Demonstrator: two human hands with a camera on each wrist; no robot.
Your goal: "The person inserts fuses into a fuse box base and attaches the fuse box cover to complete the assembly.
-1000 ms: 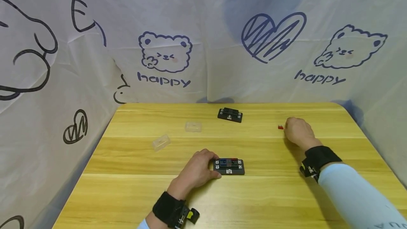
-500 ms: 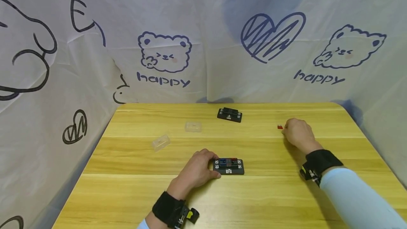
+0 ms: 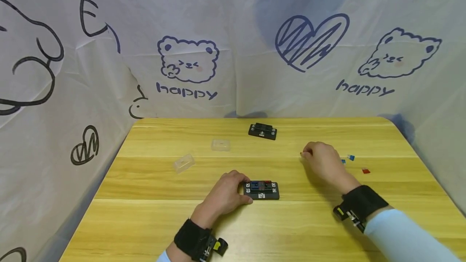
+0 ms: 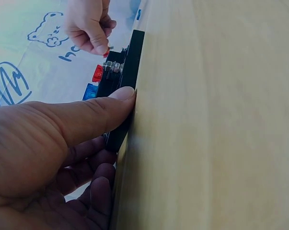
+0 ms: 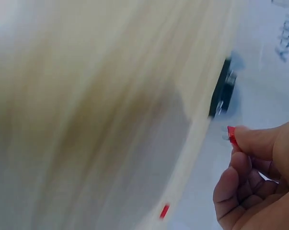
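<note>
My left hand grips the left end of a black fuse block on the table, with the thumb at the near side. Blue and red blade fuses sit in that block in the left wrist view. My right hand is raised over the table, right of the block. Between thumb and index finger it pinches a red blade fuse, its metal prongs pointing away from the hand. Loose on the table near the right wrist lie a blue fuse and a red fuse.
A second black fuse block stands near the table's back edge. Two clear plastic covers lie to the left, one farther back and one nearer. White cloth with drawings hangs behind the wooden table.
My right hand has picked up the red fuse from the table and moved left and nearer, uncovering loose blue and red fuses. My left hand stays on the fuse block.
</note>
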